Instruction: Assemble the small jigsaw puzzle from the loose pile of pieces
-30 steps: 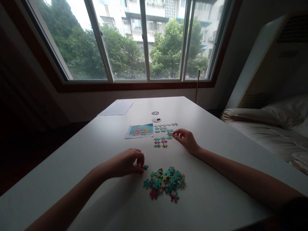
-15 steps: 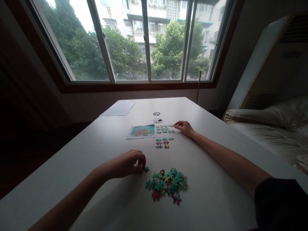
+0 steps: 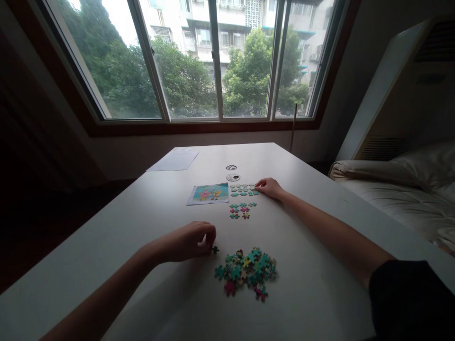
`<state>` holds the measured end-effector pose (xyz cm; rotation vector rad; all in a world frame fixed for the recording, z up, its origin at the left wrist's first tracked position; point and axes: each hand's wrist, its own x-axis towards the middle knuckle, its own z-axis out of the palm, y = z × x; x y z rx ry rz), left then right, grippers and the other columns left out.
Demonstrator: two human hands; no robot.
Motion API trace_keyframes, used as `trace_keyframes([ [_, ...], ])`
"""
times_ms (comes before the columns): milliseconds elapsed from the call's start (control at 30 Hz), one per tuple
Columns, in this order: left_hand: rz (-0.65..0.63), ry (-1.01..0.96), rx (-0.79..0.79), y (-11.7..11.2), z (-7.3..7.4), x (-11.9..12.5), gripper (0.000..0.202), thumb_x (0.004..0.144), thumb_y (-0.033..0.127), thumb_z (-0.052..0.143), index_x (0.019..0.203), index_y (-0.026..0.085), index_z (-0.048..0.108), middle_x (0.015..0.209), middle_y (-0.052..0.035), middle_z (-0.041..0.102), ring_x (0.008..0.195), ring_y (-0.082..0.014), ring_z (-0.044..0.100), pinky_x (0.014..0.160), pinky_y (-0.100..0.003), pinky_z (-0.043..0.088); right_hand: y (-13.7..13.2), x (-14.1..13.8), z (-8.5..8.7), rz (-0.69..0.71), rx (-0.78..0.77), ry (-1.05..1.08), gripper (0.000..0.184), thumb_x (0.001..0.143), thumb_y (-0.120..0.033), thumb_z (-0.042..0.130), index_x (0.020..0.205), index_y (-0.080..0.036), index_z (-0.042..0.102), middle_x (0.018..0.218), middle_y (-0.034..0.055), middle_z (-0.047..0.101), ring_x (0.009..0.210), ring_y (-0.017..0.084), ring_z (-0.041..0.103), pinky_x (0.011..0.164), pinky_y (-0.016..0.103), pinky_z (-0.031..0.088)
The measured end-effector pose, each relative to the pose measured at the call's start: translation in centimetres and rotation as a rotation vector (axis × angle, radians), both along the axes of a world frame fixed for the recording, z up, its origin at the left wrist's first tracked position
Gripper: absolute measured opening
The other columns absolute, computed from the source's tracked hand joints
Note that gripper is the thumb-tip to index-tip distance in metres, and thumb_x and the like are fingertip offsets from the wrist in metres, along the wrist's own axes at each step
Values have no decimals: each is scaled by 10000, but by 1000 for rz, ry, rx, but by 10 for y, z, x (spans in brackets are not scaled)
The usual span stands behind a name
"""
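My left hand (image 3: 197, 240) is closed in a pinch on a small dark-green puzzle piece (image 3: 215, 250), just left of the loose pile. That pile of puzzle pieces (image 3: 249, 269), mostly teal with some pink and yellow, lies at the front middle of the white table. Farther off, my right hand (image 3: 272, 188) has its fingertips together at the right end of the laid-out teal pieces (image 3: 243, 190); whatever they hold is mostly hidden. Nearer to me is a second small group of pieces (image 3: 243, 210), some pink. The picture sheet (image 3: 209, 193) with cartoon figures lies left of the rows.
Two round discs (image 3: 233, 177) with dark and light markings are on the table (image 3: 124, 237) beyond the rows. White paper sheets (image 3: 174, 160) lie at the far left corner. A padded light-coloured seat (image 3: 391, 189) stands to the right, and a window is ahead.
My right hand has shifted slightly left and down along the teal rows. The piece at my left fingertips has turned and moved a little left, looking darker now.
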<state>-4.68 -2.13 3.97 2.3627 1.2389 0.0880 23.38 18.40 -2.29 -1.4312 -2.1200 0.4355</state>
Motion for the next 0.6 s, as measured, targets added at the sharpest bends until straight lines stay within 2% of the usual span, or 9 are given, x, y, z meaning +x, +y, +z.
trace_keyframes([
  [167,5,1,22,3,0,-3,80,730,247,517,728,174,551,738,3,539,678,-126,479,598,-215,370,-6,1,11,21,28,-12,200,694,-324,596,778,-168,689,688,30,650,621,121,551,556,207,373],
  [267,15,-81,-29,9,-3,-3,110,741,268,529,735,163,561,692,10,547,627,-109,481,562,-203,369,-24,-1,19,50,88,6,218,746,-323,542,808,-158,671,727,36,644,626,114,538,582,214,380],
  [367,64,-281,-102,14,-10,4,148,749,294,546,776,151,570,718,0,577,642,-106,496,558,-199,378,-58,-8,23,139,138,24,199,766,-323,527,811,-176,652,690,12,619,573,92,501,564,205,379],
  [467,167,-471,-157,16,-19,16,192,738,322,572,787,136,582,738,-20,602,677,-121,524,602,-228,410,-101,-16,23,372,241,66,161,783,-285,516,788,-179,638,663,7,592,560,84,483,557,200,386],
  [600,316,-696,-254,13,-23,32,217,698,309,620,807,121,609,760,-38,630,717,-139,552,687,-285,437,-151,-23,23,532,284,47,151,792,-291,521,854,-199,624,729,15,597,602,83,512,589,200,405],
])
